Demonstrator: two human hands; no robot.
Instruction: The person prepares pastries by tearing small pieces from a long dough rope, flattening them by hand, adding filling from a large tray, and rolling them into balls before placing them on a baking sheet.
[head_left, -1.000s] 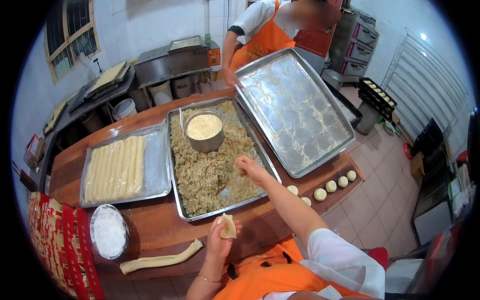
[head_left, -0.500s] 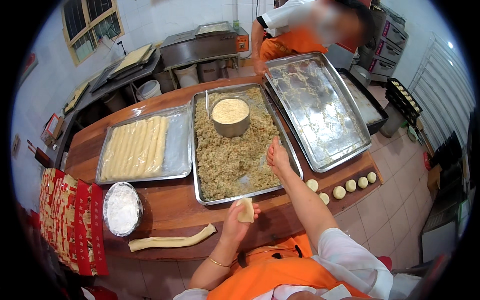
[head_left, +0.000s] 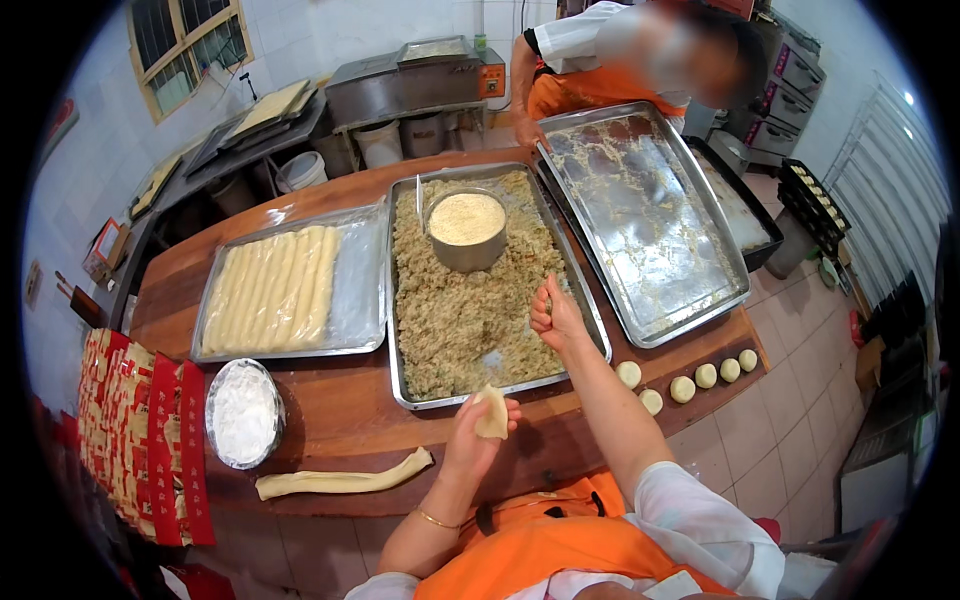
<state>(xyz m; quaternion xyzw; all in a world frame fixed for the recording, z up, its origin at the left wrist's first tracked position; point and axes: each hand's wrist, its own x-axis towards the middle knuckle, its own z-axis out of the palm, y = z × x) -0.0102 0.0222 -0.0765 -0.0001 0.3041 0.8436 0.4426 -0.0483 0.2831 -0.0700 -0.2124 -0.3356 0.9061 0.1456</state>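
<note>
A thin, flattened piece of pale dough (head_left: 491, 414) rests in my left hand (head_left: 470, 440), the fingers curled around it, close to the table's near edge. My right hand (head_left: 560, 322) is closed over the right side of a metal tray (head_left: 398, 385) of crumbly greenish-brown filling (head_left: 450, 330). A small lump of that filling shows between its thumb and fingers. Inside the tray, a round metal pot (head_left: 468, 230) full of pale yellow grains sits on the filling. A loose dough strip (head_left: 345, 481) lies left of my left hand.
A tray (head_left: 360, 285) of dough rolls under plastic film and a bowl of white flour (head_left: 244, 415) stand to the left. Several round dough balls (head_left: 706, 375) line the right edge. Across the table, a co-worker's hand (head_left: 530, 133) touches a large, tilted metal tray (head_left: 650, 220).
The view has shifted slightly. My left hand still holds the dough piece, which now looks a little more folded. My right hand stays over the filling, turned slightly so the lump shows.
</note>
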